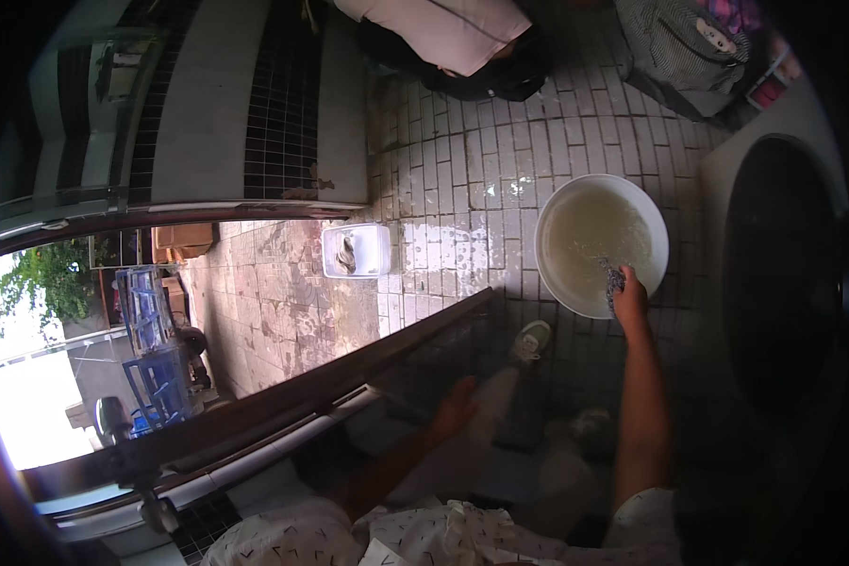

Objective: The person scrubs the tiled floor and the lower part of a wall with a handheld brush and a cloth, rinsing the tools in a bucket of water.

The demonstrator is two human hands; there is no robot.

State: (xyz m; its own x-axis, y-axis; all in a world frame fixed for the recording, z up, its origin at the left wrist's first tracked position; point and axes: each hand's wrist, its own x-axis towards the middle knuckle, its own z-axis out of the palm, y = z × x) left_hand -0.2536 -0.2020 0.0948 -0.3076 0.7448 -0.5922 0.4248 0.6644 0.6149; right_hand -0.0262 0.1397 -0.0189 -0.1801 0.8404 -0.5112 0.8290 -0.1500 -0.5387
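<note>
My right hand [630,297] grips a grey mesh-like scrubber or cloth [614,284] over the near rim of a round white tub [545,272]. Cloudy yellowish water [587,226] fills much of the tub, and the lower end of the grey piece is at the water's surface. My left hand [457,405] hangs low in shadow over my leg, well left of the tub; whether its fingers are apart is too dark to tell. A white rectangular plastic container [373,247] stands on the floor near the doorway, with a bunched greyish cloth [346,255] inside.
A dark-framed door [396,339] juts in from the lower left. A person [460,35] is at the top, near a striped grey bag [679,56]. The tiled floor [481,156] is wet. A large dark round shape [782,276] borders the right. Blue crates or frames [159,385] stand outside.
</note>
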